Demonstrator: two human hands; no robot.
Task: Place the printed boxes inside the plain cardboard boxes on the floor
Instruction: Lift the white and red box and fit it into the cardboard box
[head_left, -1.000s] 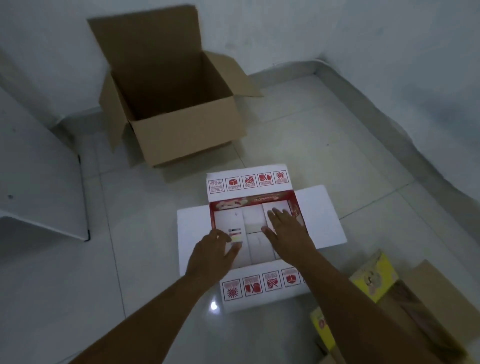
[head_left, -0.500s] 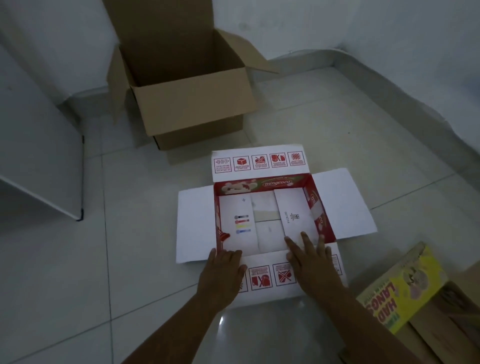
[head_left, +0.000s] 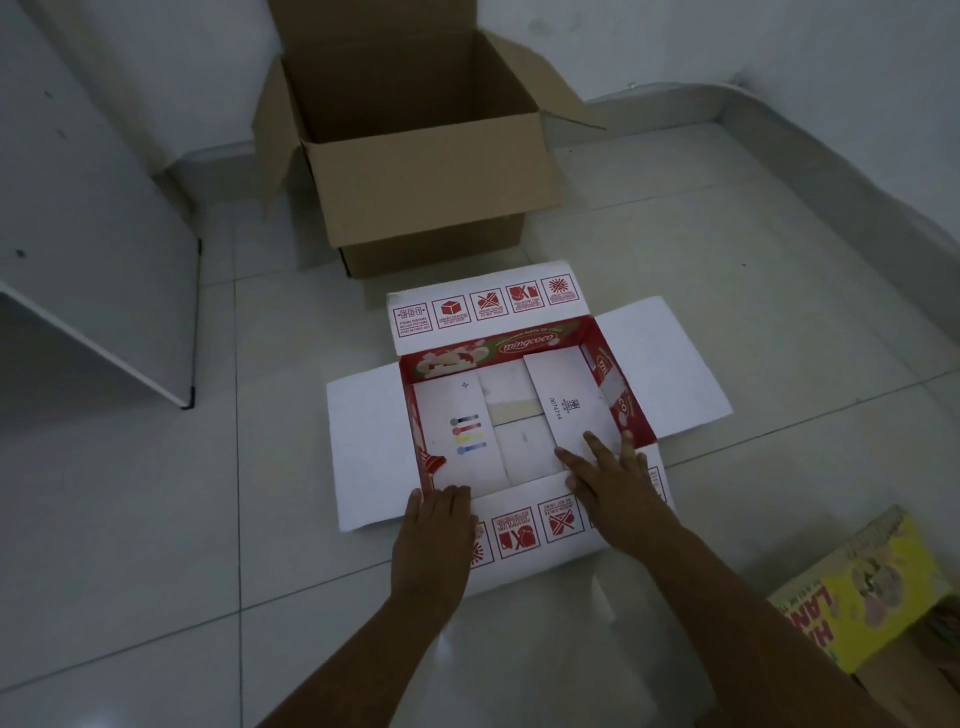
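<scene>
A: Start at the fingers. What are they doing?

B: Both hands lie flat, nothing gripped. The right hand has its fingers spread over the near edge of the printed box, tips resting on an inner bottom flap. The left hand presses palm-down on the near flap, fingers straight and together, at the box's near left corner.

A: And the box itself?

B: It sits open on the tiled floor, red inside walls, all four white flaps splayed outward. The plain cardboard box stands just beyond it, upright, open at the top, and it looks empty from here. A yellow printed box waits at the right, near the person's arm.

A: So what does the step call for?

B: My read is that it has to be picked up next. Flat palms won't lift it. I'd slide a hand under each long side, or pinch opposite walls, so the base doesn't sag where the bottom flaps meet.

A: The splayed flaps?

B: They're the snag. Spread, the box looks wider than the brown opening, so fold them up first, then lower it level, clear of the brown box's own flaps
</scene>
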